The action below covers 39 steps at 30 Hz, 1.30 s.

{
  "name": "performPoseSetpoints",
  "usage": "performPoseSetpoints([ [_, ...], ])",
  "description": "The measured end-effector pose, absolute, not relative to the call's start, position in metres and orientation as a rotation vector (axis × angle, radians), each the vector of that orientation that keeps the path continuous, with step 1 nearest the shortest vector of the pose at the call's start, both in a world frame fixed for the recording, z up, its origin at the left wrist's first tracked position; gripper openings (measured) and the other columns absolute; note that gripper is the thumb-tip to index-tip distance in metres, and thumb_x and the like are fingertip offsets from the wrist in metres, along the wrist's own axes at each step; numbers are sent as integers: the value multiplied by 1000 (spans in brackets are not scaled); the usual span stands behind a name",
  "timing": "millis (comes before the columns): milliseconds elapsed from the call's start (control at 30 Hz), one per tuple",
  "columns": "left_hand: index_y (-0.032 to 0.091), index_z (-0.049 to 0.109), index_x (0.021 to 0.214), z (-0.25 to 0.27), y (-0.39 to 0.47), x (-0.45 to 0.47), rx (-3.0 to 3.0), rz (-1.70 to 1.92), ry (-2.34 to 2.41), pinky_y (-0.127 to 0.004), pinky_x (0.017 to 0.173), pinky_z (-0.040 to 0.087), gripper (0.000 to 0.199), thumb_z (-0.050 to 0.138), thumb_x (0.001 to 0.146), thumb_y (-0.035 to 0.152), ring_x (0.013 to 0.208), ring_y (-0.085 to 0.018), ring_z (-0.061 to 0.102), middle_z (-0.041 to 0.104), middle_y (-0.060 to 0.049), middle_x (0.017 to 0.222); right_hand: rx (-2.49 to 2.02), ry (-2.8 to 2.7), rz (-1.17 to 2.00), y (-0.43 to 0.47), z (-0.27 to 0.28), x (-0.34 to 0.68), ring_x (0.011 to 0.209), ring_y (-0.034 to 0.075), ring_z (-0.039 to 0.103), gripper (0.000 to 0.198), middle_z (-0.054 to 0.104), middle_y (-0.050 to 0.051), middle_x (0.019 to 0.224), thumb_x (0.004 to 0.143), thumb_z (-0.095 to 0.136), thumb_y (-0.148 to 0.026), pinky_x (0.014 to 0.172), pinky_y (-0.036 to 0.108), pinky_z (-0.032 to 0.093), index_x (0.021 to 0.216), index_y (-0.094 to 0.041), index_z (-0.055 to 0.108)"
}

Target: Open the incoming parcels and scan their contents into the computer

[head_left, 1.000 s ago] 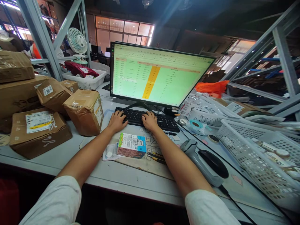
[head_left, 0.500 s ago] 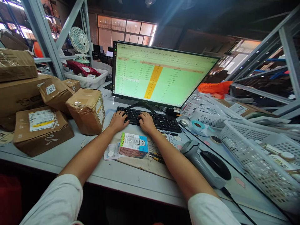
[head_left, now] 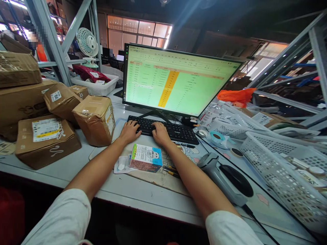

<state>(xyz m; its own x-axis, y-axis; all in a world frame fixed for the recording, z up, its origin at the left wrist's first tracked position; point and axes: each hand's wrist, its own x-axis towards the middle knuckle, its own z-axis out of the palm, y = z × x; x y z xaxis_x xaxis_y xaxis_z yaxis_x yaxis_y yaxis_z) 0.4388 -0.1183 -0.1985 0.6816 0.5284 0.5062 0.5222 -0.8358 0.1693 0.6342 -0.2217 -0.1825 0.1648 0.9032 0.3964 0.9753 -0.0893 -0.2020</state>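
Observation:
Both hands rest on a black keyboard (head_left: 180,132) below the monitor (head_left: 153,78), which shows a green spreadsheet with an orange column. My left hand (head_left: 129,132) lies over the keyboard's left end, fingers apart on the keys. Near the middle of the keys, my right hand (head_left: 160,133) has its fingers spread and holds nothing. Between my forearms sits a small blue and white printed box (head_left: 146,157), with a clear plastic packet (head_left: 122,165) against its left side. A yellow and black cutter (head_left: 170,171) is partly hidden by my right forearm.
Brown cartons (head_left: 48,141) are stacked at the left. To the right lie a grey handheld scanner (head_left: 219,180), a black mouse (head_left: 236,180), a tape roll (head_left: 216,136) and a white perforated basket (head_left: 278,173). Metal shelf posts (head_left: 52,44) and a fan (head_left: 87,42) stand behind.
My hands stay on the keyboard, with only slight finger movement. The whole view has shifted a little. At the far left, a blurred figure shows behind the shelf post.

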Motion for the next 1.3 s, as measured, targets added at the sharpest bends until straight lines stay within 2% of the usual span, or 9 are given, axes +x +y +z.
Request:
performPoseSetpoints([
  [100, 20, 70, 123, -198, -119, 439, 2869, 861, 897, -51, 110, 43, 36, 57, 96, 39, 133, -33, 49, 61, -11, 142, -2066, -1813, -210, -219, -184, 634, 147, 32, 36, 35, 53, 14, 151, 91, 42, -17, 119, 51, 32, 114, -15, 69],
  [267, 20, 70, 124, -198, -119, 438, 2871, 853, 895, -50, 110, 43, 36, 57, 95, 39, 132, -33, 49, 61, -11, 141, -2126, -1832, -126, -209, -183, 628, 155, 35, 21, 45, 36, 9, 165, 100, 37, -26, 122, 60, 23, 137, -20, 62],
  [333, 20, 70, 124, -198, -119, 438, 2872, 854, 897, -50, 110, 43, 36, 57, 96, 38, 132, -33, 49, 61, -11, 141, -2162, -1827, -64, -205, -183, 626, 157, 37, 16, 45, 32, 7, 167, 102, 36, -30, 121, 66, 20, 136, -23, 64],
  [633, 18, 69, 125, -200, -118, 439, 2863, 866, 878, -50, 111, 44, 38, 56, 96, 38, 133, -33, 49, 61, -12, 142, -2145, -1546, -258, -219, -174, 658, 146, 35, 37, 47, 53, 18, 148, 92, 36, -17, 118, 55, 35, 131, -12, 60],
  [733, 18, 68, 125, -201, -117, 439, 2852, 878, 875, -50, 112, 43, 38, 57, 95, 38, 134, -33, 48, 61, -12, 142, -2160, -1561, -246, -225, -175, 663, 143, 34, 40, 44, 56, 18, 145, 90, 38, -17, 117, 54, 37, 125, -13, 64],
  [933, 18, 68, 125, -201, -118, 439, 2848, 868, 881, -50, 113, 43, 38, 57, 95, 38, 135, -34, 48, 61, -12, 142, -2149, -1659, -215, -224, -183, 652, 149, 31, 34, 47, 50, 12, 154, 92, 39, -19, 122, 54, 30, 132, -17, 64],
  [1100, 18, 67, 126, -201, -118, 439, 2851, 856, 868, -51, 113, 43, 38, 57, 95, 39, 135, -34, 48, 60, -13, 142, -2220, -1623, -173, -217, -186, 649, 154, 37, 24, 41, 40, 9, 162, 95, 39, -24, 120, 65, 26, 121, -21, 71],
  [1200, 19, 67, 127, -202, -117, 438, 2848, 859, 873, -50, 113, 43, 39, 57, 95, 40, 135, -33, 48, 61, -12, 142, -2258, -1560, -180, -213, -180, 651, 153, 39, 26, 41, 41, 10, 162, 95, 39, -25, 119, 67, 27, 119, -19, 71],
  [1300, 20, 67, 128, -202, -117, 437, 2838, 862, 892, -50, 114, 42, 40, 56, 96, 40, 135, -33, 48, 60, -12, 142, -2215, -1552, -252, -216, -163, 657, 152, 34, 31, 45, 45, 13, 158, 94, 36, -22, 120, 62, 29, 124, -17, 68],
])
